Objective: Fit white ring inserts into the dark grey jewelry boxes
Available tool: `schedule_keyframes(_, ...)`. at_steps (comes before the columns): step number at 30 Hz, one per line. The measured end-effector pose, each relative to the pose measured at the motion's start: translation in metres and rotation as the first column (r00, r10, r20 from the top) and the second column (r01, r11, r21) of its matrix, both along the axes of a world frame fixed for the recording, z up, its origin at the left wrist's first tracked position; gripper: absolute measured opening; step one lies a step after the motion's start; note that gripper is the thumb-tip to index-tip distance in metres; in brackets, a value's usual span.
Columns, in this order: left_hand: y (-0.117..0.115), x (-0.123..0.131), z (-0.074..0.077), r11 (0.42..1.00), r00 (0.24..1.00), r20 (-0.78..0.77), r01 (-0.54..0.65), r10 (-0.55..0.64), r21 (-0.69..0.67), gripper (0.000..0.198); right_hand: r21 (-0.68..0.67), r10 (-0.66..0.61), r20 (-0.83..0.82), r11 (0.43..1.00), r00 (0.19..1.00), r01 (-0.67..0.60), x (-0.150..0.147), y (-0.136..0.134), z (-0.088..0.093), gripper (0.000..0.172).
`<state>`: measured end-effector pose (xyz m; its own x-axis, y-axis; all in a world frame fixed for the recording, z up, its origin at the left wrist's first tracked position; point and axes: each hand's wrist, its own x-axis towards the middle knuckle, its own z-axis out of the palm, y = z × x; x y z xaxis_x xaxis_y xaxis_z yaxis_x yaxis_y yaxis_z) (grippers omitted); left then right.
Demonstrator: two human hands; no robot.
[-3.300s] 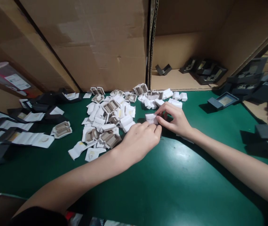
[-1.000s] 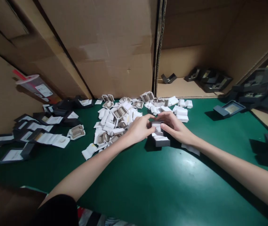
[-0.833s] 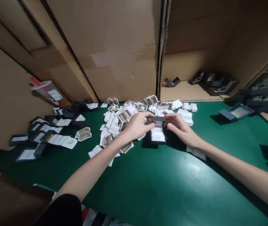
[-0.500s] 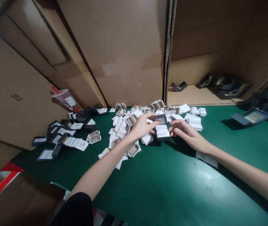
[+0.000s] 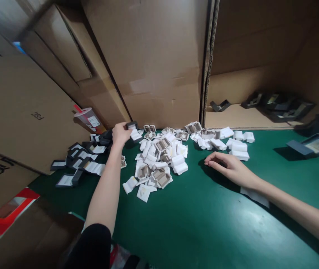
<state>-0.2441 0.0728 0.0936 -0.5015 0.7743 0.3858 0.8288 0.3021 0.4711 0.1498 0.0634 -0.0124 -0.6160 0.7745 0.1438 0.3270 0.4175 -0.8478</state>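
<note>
Head view: the left hand [image 5: 121, 133] reaches out to the far left of the green table [image 5: 193, 228], its fingers closed around a small dark box [image 5: 133, 128] with a white insert showing in it. The box is held at the far left edge of the heap of white inserts [image 5: 162, 158], just right of the cluster of flat dark boxes [image 5: 78, 158] that lie with white cards on them. Behind that cluster, against the cardboard, stands a drink cup [image 5: 89, 118] with a red straw.

The right hand [image 5: 229, 167] lies palm down on the table to the right of the heap, fingers loosely spread and pointing left, holding nothing. It is near a row of white folded inserts [image 5: 236, 145] beyond it, but not touching them. A white slip of paper [image 5: 256, 197] peeks out from under the right forearm.

At the far right an open dark box [image 5: 313, 144] sits on the table. More dark boxes [image 5: 279, 104] lie on a cardboard flap behind it. Large cardboard cartons [image 5: 159, 56] wall in the far side and the left.
</note>
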Motion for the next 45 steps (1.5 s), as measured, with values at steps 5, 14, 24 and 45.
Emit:
schedule_keyframes(5,-0.007,-0.035,-0.009,0.987,0.989,-0.022,-0.144,0.143,-0.068,0.031,0.049,0.010,0.033,0.999,0.999,-0.012,0.000,0.000,0.001,0.030)
schedule_keyframes(14,0.009,-0.002,-0.021,0.994,0.979,-0.183,0.078,-0.090,-0.073,0.040,0.134,0.025,0.046,0.990,0.999,-0.031,-0.001,-0.002,0.004,0.028)
schedule_keyframes(24,0.032,0.002,-0.076,0.891,0.939,-0.068,0.294,-0.336,-0.346,0.061,0.284,0.190,0.121,0.934,0.974,-0.218,0.003,-0.004,0.029,0.019)
schedule_keyframes(45,0.024,0.042,-0.031,0.807,0.859,-0.097,0.426,-0.503,-0.410,0.047,0.453,-0.718,0.268,0.683,0.643,0.573,0.132,0.035,0.116,0.035)
